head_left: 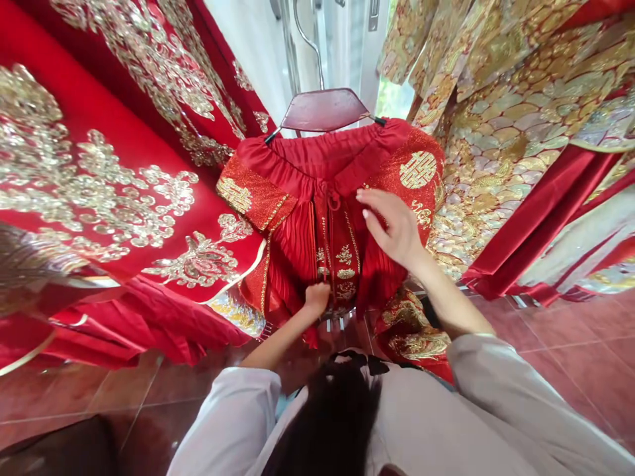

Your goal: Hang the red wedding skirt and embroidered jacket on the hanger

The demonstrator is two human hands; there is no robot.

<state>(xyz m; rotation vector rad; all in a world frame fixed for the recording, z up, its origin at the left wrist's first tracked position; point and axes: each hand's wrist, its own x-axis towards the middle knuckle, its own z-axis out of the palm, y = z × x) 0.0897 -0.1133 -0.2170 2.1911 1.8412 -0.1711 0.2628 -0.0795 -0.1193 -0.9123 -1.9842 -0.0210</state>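
A dark-red hanger [323, 109] with a metal hook carried the red pleated skirt [297, 244], its black clips gripping the waistband at either end. Below lay the floor [570, 357], glossy reddish-brown tiles with pale grout lines. At the left, the red robe hems [124, 330] hung down to it; contact could not be told.

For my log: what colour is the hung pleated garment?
Red pleated garment with gold embroidery; head view.

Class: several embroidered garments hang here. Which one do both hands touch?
The middle red pleated garment on the hanger: left hand grips its front panel, right hand rests higher. The red robe left and gold robe right hang untouched.
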